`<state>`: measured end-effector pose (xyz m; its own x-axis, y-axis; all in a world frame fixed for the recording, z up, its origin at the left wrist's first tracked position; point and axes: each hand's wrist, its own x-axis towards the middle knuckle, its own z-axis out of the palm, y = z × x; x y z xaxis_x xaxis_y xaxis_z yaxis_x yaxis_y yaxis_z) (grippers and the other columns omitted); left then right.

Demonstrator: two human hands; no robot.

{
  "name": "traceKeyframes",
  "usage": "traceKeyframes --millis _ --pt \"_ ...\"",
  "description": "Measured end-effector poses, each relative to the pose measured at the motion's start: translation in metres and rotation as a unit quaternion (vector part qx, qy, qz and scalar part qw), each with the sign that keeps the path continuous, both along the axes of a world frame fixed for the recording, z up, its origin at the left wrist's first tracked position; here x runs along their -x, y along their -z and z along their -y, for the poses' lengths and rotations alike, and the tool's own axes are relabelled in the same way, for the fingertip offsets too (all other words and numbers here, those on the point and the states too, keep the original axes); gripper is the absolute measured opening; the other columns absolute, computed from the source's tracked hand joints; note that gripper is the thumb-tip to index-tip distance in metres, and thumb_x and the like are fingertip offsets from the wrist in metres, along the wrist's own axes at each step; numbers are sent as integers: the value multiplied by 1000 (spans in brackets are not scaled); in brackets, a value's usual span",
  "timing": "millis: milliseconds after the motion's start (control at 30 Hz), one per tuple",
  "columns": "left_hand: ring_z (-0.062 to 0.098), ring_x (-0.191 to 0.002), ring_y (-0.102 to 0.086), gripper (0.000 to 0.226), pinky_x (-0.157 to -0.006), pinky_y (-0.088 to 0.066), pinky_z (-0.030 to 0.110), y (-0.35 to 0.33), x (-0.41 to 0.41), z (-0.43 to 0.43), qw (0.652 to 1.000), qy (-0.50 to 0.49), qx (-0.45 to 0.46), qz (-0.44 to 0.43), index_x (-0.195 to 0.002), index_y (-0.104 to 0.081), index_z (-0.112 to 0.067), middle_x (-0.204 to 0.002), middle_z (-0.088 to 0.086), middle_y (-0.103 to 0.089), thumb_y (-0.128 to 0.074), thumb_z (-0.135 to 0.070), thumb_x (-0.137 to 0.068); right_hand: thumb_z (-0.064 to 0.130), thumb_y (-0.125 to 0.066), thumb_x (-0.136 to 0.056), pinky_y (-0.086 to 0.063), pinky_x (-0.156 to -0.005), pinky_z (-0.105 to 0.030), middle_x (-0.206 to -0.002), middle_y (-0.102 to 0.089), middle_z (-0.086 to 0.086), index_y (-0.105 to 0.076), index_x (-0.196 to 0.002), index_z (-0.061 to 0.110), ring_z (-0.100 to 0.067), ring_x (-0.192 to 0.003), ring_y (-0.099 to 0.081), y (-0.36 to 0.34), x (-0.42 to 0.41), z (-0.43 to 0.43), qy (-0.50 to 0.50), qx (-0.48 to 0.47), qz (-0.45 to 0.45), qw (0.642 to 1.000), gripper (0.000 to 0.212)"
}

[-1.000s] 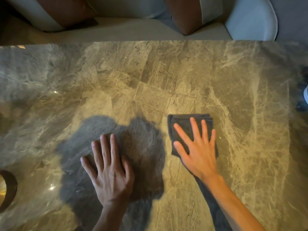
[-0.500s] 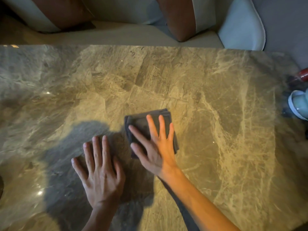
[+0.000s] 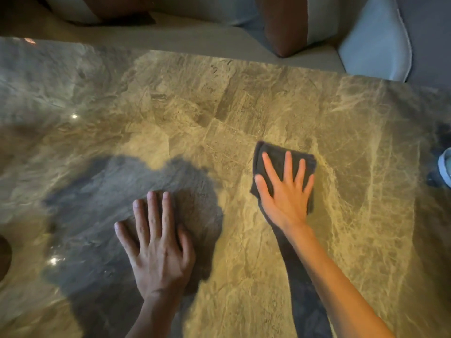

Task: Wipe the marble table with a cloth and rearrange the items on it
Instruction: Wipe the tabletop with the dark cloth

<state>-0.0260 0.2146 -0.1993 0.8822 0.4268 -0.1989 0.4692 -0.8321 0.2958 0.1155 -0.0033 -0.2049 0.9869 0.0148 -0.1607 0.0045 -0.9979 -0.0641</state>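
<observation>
A folded dark grey cloth (image 3: 273, 154) lies flat on the brown-veined marble table (image 3: 195, 113), right of centre. My right hand (image 3: 284, 193) presses down on the cloth with fingers spread, covering most of it. My left hand (image 3: 156, 245) rests palm-down on the bare marble to the left, fingers apart, holding nothing. A dark shadow of my head and shoulders falls around the left hand.
A pale blue cup (image 3: 445, 170) shows at the right edge of the table. A dark round object (image 3: 4, 257) is cut off at the left edge. Beyond the far table edge sits a sofa with brown and white cushions (image 3: 285, 23) and a light blue cushion (image 3: 375, 42).
My right hand slid the cloth left toward the left hand, then back to the right, ending right of centre. The left hand stayed planted on the marble.
</observation>
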Motion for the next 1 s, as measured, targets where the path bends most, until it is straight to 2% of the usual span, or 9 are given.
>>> traceKeyframes --millis 100,233,367,433,600,700,767,867,1000 --pt "21 -153 -2 72 -121 -4 60 0 0 -1 1000 0 -4 -4 -155 -8 -27 -165 -1 -6 -31 -39 -88 71 -10 -93 -1 -115 -70 -166 0 0 1 -146 60 -37 -151 7 3 -21 -53 -14 -33 3 999 55" --pt "20 -153 -5 71 -121 -4 59 1 1 -2 1000 -3 -8 -3 -155 -11 -26 -164 -1 -9 -31 -39 -87 69 -21 -93 -5 -115 -70 -165 -10 -3 -12 -148 55 -40 -151 1 5 17 -107 -120 -30 41 992 58" --pt "19 -153 -2 73 -121 -3 60 3 3 -3 1000 -6 1 -5 -155 -13 -26 -165 -2 -7 -31 -40 -86 66 -32 -93 -9 -114 -68 -166 -7 -1 -17 -148 54 -38 -151 -1 10 83 -89 -225 -49 50 972 58" --pt "19 -153 -1 73 -121 -3 60 1 3 -2 1000 -1 6 -6 -155 -11 -26 -165 -3 -5 -30 -41 -86 66 -34 -92 -13 -114 -68 -166 -8 -1 -18 -147 55 -39 -151 -5 11 106 -56 -237 -37 35 970 59" --pt "18 -153 1 69 -121 -2 59 0 1 0 1000 -9 15 0 -155 -11 -27 -165 -4 -5 -28 -41 -89 72 -20 -92 -15 -116 -66 -166 -3 1 -9 -147 57 -33 -152 -2 -1 85 36 -101 55 -8 993 58" --pt "19 -153 0 69 -121 -1 59 3 0 -1 1000 -4 11 1 -155 -9 -27 -165 -3 -6 -28 -40 -90 74 -8 -89 -6 -117 -67 -166 -1 1 0 -146 60 -33 -152 3 -5 14 36 89 22 -17 996 58" --pt "19 -153 -1 69 -121 -1 59 5 1 -1 1000 -7 7 6 -155 -9 -26 -165 -3 -6 -28 -40 -90 74 -7 -89 0 -115 -69 -166 -1 0 1 -145 60 -35 -151 5 -2 -28 -1 153 -9 -8 988 58" --pt "19 -153 -3 70 -121 -2 58 5 0 -1 1000 -7 4 8 -155 -10 -26 -165 -2 -9 -30 -39 -90 70 -16 -91 0 -114 -70 -165 -7 -3 -6 -147 57 -40 -151 1 5 -36 -72 56 -25 27 998 59" --pt "20 -153 -7 71 -120 -6 60 4 2 -3 1000 -6 6 1 -155 -14 -23 -164 -3 -10 -30 -39 -88 66 -31 -92 -6 -114 -69 -165 -9 -2 -17 -148 55 -40 -151 -1 9 44 -102 -195 -43 61 978 58"
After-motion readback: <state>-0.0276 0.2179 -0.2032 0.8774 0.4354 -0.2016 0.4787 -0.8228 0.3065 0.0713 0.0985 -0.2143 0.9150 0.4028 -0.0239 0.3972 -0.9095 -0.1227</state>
